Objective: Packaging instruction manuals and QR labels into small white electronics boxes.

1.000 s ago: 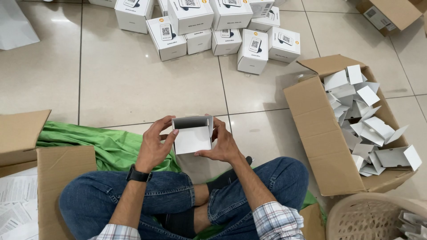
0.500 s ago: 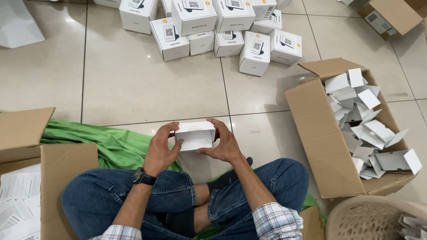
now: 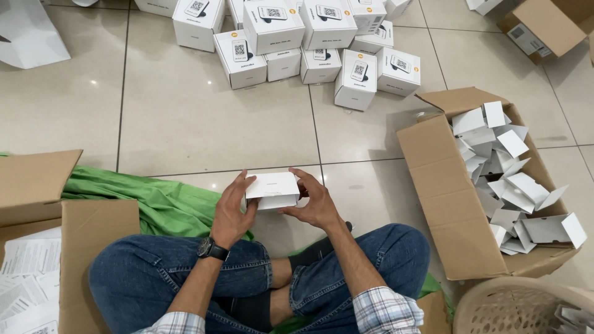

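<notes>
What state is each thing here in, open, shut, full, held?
Small white box: shut, held between both hands.
Left hand: gripping the box's left end.
Right hand: gripping its right end.
Cardboard carton: flaps open, filled with loose white card pieces.
Stack of white boxes: shut, piled on the floor.
Green cloth: crumpled.
Wicker basket: open-topped, contents unclear.

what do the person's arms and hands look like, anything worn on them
Both hands are bare, no gloves. The left hand has a black wristwatch on a dark strap. Both arms wear plaid shirt sleeves in blue, white and red, rolled up above the forearms.
</notes>
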